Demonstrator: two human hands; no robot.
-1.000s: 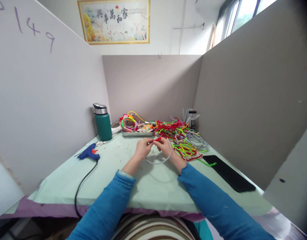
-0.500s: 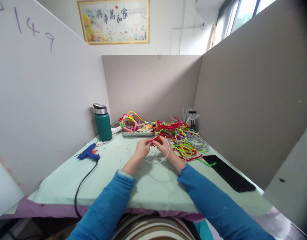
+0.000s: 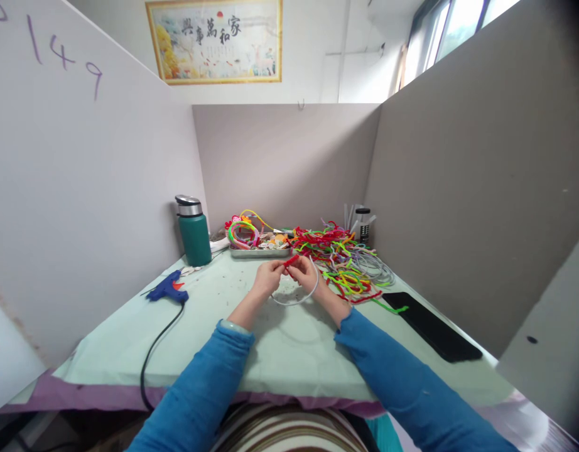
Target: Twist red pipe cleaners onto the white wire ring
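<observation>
A short, red, fuzzy pipe cleaner (image 3: pixel 291 261) is pinched at the fingertips of both hands, the left hand (image 3: pixel 268 277) and the right hand (image 3: pixel 306 275) being held close together above the middle of the counter (image 3: pixel 299 358), which is covered in pale green cloth. A thin, pale grey, curved strip (image 3: pixel 294 304) is seen looping below the hands, from the right hand round toward the left wrist; whether it is joined to the red piece cannot be told. Just beyond the hands, a shallow metal tray (image 3: pixel 260 253) is filled with small coloured pieces, and beside it a tangled, multicoloured heap of fuzzy stems (image 3: pixel 322 242) is spread to the right. A flat, black, rectangular object (image 3: pixel 433 328) is overlapped by the tip of one green stem. On the left, a blue glue gun (image 3: pixel 168 287) is laid near a green metal bottle (image 3: pixel 194 237).
</observation>
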